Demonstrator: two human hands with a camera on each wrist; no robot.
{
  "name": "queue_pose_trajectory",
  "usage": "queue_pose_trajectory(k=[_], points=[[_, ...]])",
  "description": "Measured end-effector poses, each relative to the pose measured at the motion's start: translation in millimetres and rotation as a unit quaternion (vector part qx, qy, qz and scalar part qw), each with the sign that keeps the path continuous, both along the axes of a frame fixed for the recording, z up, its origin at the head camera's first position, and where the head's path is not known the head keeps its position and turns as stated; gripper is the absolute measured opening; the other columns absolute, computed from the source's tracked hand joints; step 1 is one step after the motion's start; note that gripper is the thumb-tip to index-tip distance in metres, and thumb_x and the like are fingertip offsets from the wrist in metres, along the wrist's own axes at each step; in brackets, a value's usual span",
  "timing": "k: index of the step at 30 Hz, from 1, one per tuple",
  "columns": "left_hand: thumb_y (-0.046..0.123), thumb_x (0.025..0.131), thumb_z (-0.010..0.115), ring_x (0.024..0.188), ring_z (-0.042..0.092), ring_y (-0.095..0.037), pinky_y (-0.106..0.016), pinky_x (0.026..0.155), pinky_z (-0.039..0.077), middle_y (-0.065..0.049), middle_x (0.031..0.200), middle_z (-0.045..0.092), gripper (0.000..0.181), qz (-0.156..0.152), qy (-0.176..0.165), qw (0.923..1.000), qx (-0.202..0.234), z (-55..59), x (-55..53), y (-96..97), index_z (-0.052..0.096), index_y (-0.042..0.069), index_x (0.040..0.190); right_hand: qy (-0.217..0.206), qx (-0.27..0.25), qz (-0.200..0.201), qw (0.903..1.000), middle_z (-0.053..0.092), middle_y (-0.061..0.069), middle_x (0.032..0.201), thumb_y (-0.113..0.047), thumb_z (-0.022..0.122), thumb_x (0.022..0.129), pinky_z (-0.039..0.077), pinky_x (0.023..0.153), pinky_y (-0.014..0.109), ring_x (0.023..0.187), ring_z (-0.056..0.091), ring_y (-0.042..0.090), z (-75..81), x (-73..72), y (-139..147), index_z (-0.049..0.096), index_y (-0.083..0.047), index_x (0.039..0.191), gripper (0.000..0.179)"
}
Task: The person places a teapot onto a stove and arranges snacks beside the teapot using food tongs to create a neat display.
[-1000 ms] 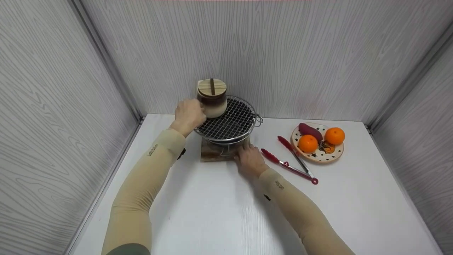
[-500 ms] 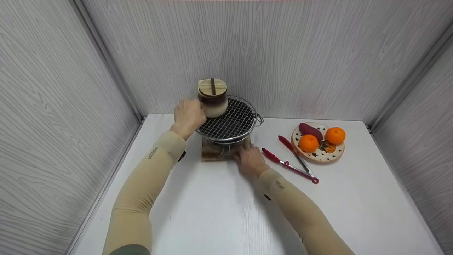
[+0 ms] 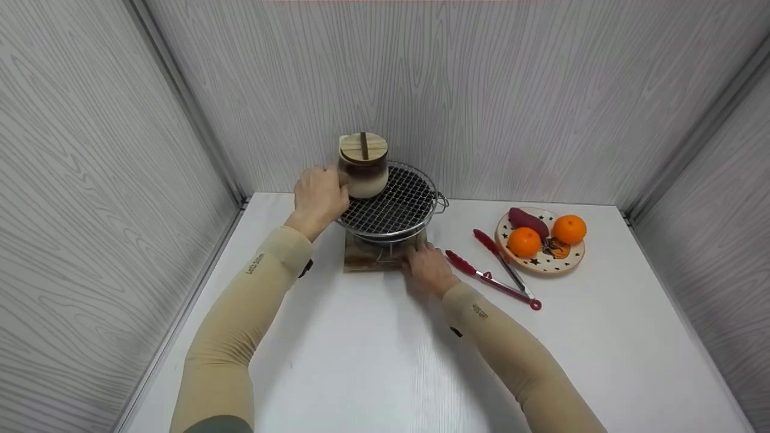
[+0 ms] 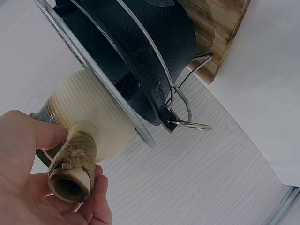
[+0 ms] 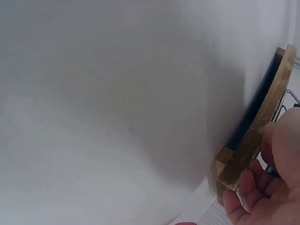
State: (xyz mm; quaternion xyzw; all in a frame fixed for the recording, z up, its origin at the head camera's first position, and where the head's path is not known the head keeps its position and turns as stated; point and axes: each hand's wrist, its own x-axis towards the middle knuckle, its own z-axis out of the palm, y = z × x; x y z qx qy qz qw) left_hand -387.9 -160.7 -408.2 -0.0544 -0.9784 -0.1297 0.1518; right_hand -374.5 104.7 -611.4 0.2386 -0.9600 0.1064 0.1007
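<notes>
My left hand (image 3: 320,195) grips the hollow side handle (image 4: 77,157) of a brown and cream ceramic teapot (image 3: 368,182). Twine wraps that handle, and the thumb presses on it from one side in the left wrist view. A round wooden lid (image 3: 374,146) with a dark bar covers the pot. Under the pot lies the wire mesh grate (image 3: 397,207) of a round black grill (image 4: 154,42). My right hand (image 3: 430,268) holds the front right corner of the grill's wooden base (image 5: 253,136), thumb and fingers at its edge.
Right of the hand lie red-tipped tongs (image 3: 502,288), spread apart. Beyond them a star-patterned plate (image 3: 550,267) bears two oranges (image 3: 569,230) and a purple sweet potato (image 3: 529,222). A grey wood-grain wall (image 3: 511,120) stands close behind the grill.
</notes>
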Motion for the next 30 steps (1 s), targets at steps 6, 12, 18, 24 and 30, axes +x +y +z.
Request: queue_pose_trajectory(k=[6, 12, 18, 24, 30], points=[[0.028, 0.107, 0.066, 0.122, 0.070, -0.052, -0.066, 0.103, 0.060, -0.029, 0.130, 0.074, 0.040, -0.008, 0.004, 0.9998, 0.016, -2.8, 4.3, -2.5, 0.069, -0.004, 0.132, -0.074, 0.008, -0.004, 0.9972, 0.072, 0.026, 0.129, -0.033, 0.068, 0.111, 0.061, 0.096, 0.065, 0.115, 0.070, 0.047, 27.5, 8.9, 1.6, 0.071, -0.004, 0.127, 0.033], [0.028, 0.106, 0.068, 0.118, 0.071, -0.051, -0.066, 0.099, 0.060, -0.030, 0.127, 0.074, 0.041, -0.007, 0.011, 0.9996, 0.023, -4.5, 8.3, -8.8, 0.068, -0.006, 0.129, -0.124, 0.054, -0.023, 0.9906, 0.077, 0.021, 0.118, -0.041, 0.072, 0.109, 0.058, 0.106, 0.058, 0.118, 0.069, 0.041, 44.4, 12.0, 6.2, 0.070, -0.004, 0.125, 0.041], [0.033, 0.106, 0.068, 0.112, 0.072, -0.052, -0.067, 0.094, 0.062, -0.031, 0.120, 0.074, 0.044, -0.009, 0.023, 0.9995, 0.020, -7.7, 13.5, -16.9, 0.069, -0.008, 0.124, -0.108, 0.046, -0.017, 0.9929, 0.077, 0.022, 0.120, -0.037, 0.076, 0.107, 0.059, 0.104, 0.060, 0.116, 0.071, 0.043, 55.7, 14.2, 17.9, 0.070, -0.002, 0.124, 0.039], [0.038, 0.107, 0.067, 0.110, 0.072, -0.052, -0.067, 0.091, 0.062, -0.030, 0.118, 0.074, 0.048, -0.007, 0.032, 0.9990, 0.030, -14.4, 19.2, -26.5, 0.068, -0.006, 0.124, -0.093, 0.050, -0.013, 0.9943, 0.076, 0.023, 0.122, -0.037, 0.075, 0.106, 0.060, 0.103, 0.059, 0.116, 0.071, 0.044, 66.5, 19.8, 31.2, 0.070, -0.001, 0.130, 0.044], [0.044, 0.108, 0.069, 0.107, 0.072, -0.052, -0.065, 0.088, 0.062, -0.029, 0.116, 0.075, 0.053, -0.011, 0.051, 0.9981, 0.033, -21.7, 24.6, -37.1, 0.069, -0.006, 0.123, -0.074, 0.050, -0.028, 0.9956, 0.075, 0.025, 0.127, -0.037, 0.078, 0.103, 0.062, 0.102, 0.058, 0.117, 0.071, 0.045, 72.4, 25.5, 47.6, 0.068, 0.002, 0.134, 0.050]])
